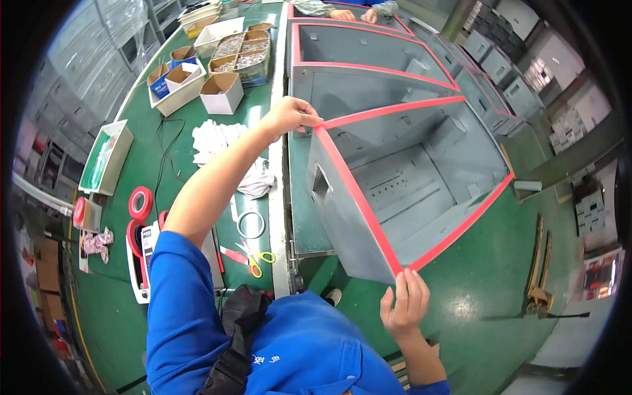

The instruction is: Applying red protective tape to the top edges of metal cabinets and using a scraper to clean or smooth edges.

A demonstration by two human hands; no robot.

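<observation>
A grey sheet-metal box (408, 191), open on top, has red tape along its rim. My left hand (289, 115) grips its far left corner, fingers curled over the taped edge. My right hand (405, 303) rests with fingers spread against the near corner, pressing on the red tape there. The box stands tilted, next to the edge of a green workbench (263, 112).
More red-rimmed grey boxes (368, 52) stand behind in a row, with another person's hands (352, 13) at the far one. On the bench lie red tape rolls (139, 202), scissors (258, 260), white rags (217, 141) and cardboard boxes of small parts (240, 56). Green floor lies to the right.
</observation>
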